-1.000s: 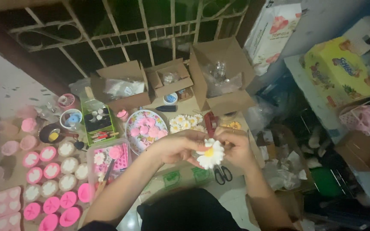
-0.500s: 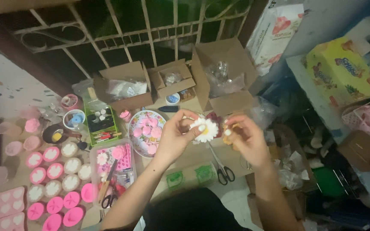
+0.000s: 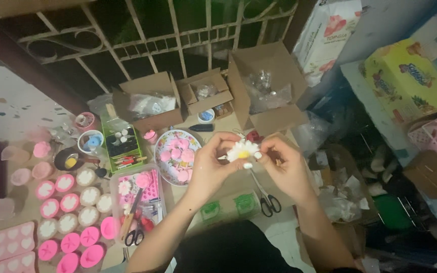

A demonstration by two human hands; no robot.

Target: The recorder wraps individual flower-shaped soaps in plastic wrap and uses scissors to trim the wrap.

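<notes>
From the head view: both hands, the left hand and right hand, pinch a white daisy between fingertips, lifted above the cluttered counter so its petals stay free; scissors lie just beneath.

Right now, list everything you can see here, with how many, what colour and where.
white daisy-like flower with yellow centre: one, held between both hands.
brown cardboard boxes: three, open, by the metal grille.
round patterned plate of pink flowers: one, left of the hands.
black-handled scissors: one pair, under the right hand.
pink and white round moulds: many, far left.
green tray: one, beside the plate.
yellow printed box: one, on the right.
left hand: pinching the flower.
right hand: pinching the flower.
</notes>
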